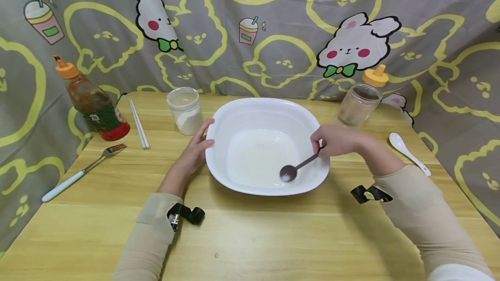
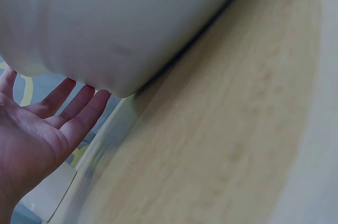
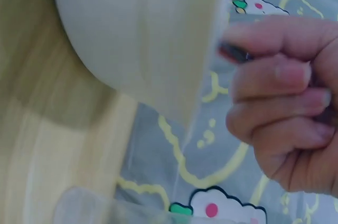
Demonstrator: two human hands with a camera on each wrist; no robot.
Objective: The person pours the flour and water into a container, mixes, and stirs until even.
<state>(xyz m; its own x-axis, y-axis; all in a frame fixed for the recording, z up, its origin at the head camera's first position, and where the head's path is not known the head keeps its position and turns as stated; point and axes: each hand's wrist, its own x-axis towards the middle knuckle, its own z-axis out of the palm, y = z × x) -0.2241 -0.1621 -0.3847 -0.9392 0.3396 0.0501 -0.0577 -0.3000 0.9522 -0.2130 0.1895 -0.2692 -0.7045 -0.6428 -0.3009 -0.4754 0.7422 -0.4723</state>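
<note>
A white basin (image 1: pixel 218 172) stands on the table with a shallow, whitish, glossy layer in its bottom. My right hand (image 1: pixel 337 141) grips the handle of a dark measuring spoon (image 1: pixel 288 173) over the basin's right rim. The spoon's round bowl is low inside, with something white in it; whether it touches the bottom I cannot tell. At the opposite side, my left hand (image 1: pixel 194 153) rests its fingers against the outer wall. Those fingers (image 2: pixel 84 113) look nearly straight in the left wrist view. Curled fingers hide most of the spoon handle in the right wrist view.
Left of the basin stand a jar of white powder (image 1: pixel 185 114) and a sauce bottle (image 1: pixel 99 109), with chopsticks (image 1: pixel 139 125) and a fork (image 1: pixel 83 171) lying nearby. A clear jar (image 1: pixel 357 106), a yellow-capped bottle (image 1: pixel 376 76) and a white spoon (image 1: pixel 408 153) are at right.
</note>
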